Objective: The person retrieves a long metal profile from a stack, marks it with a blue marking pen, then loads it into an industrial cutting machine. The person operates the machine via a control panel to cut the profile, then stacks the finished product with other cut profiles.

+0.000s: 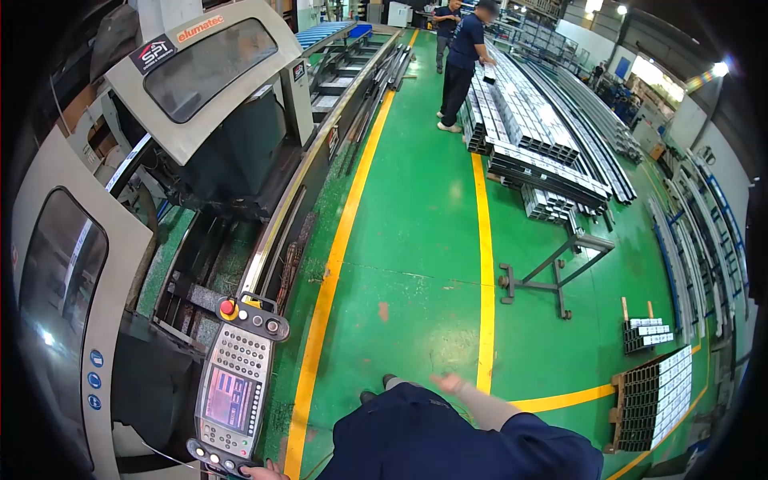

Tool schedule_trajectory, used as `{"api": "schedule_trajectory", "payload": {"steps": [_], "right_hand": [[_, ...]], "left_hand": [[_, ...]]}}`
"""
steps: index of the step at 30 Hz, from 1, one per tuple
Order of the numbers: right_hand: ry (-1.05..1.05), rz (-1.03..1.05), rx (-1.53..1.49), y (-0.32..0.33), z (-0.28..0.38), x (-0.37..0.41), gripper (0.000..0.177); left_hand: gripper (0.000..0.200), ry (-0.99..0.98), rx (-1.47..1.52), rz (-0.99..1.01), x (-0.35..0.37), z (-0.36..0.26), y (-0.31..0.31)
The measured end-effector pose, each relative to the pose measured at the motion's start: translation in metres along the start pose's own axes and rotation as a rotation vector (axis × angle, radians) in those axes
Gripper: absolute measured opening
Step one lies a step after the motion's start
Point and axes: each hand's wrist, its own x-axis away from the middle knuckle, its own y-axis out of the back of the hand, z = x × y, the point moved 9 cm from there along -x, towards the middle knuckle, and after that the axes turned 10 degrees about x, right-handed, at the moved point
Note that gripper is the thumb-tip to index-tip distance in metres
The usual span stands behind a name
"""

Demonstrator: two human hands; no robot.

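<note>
My left hand (266,472) is at the bottom edge of the view, partly cut off. Its visible fingers are apart, with one reaching to the buttons at the lower end of a control panel (234,376). This panel has a lit screen (230,400), a keypad and a red emergency stop button (228,309) on top. Over the green floor, away from any object, hangs my right hand (448,383). It is slightly blurred, its fingers look stretched out, and nothing shows in it.
A large saw machine (200,72) with windowed hoods stands left, beside a long roller bed (340,88). Two people (466,56) are at the far end, one beside stacked metal profiles (532,120). Right are a metal stand (552,276) and a loaded pallet (652,400). Yellow lines (486,272) mark the floor.
</note>
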Motion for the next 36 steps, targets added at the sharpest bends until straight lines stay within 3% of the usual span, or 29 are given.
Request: {"api": "schedule_trajectory", "payload": {"steps": [2, 5, 7, 9, 13, 19, 21, 24, 27, 34, 36], "right_hand": [[0.386, -0.011, -0.212, -0.071, 0.042, -0.034, 0.092], [0.158, 0.127, 0.081, 0.001, 0.032, 0.006, 0.086], [0.149, 0.059, 0.231, 0.048, 0.03, 0.006, 0.081], [0.09, -0.015, 0.235, 0.092, 0.033, 0.008, 0.076], [0.081, -0.176, -0.031, 0.127, 0.06, -0.006, 0.075], [0.317, -0.124, 0.039, 0.064, 0.141, 0.016, 0.071], [0.345, 0.128, 0.105, 0.039, 0.157, 0.053, 0.072], [0.59, 0.178, 0.355, 0.005, 0.171, 0.072, 0.072], [0.608, 0.19, 0.363, 0.012, 0.161, 0.066, 0.074], [0.217, -0.264, 0.198, 0.158, 0.089, 0.006, 0.087], [0.224, -0.503, 0.269, 0.212, 0.074, -0.01, 0.094]], "left_hand": [[0.069, 0.016, 0.021, -0.029, 0.002, 0.002, -0.002], [0.068, 0.032, 0.048, -0.082, 0.0, 0.007, -0.001], [0.067, 0.05, 0.07, -0.116, 0.0, 0.011, -0.001], [0.065, 0.066, 0.094, -0.143, -0.001, 0.012, -0.003], [0.063, 0.101, 0.141, -0.202, 0.003, 0.016, -0.004], [0.06, 0.149, 0.225, -0.258, 0.013, 0.019, -0.003], [0.063, 0.126, 0.205, -0.288, 0.007, 0.023, -0.003], [0.064, 0.105, 0.192, -0.314, 0.006, 0.023, -0.003], [0.061, 0.089, 0.171, -0.293, 0.006, 0.022, -0.004], [0.057, -0.08, 0.086, -0.233, 0.02, 0.003, 0.007], [0.055, -0.145, 0.036, -0.182, 0.032, 0.006, 0.012]]}}
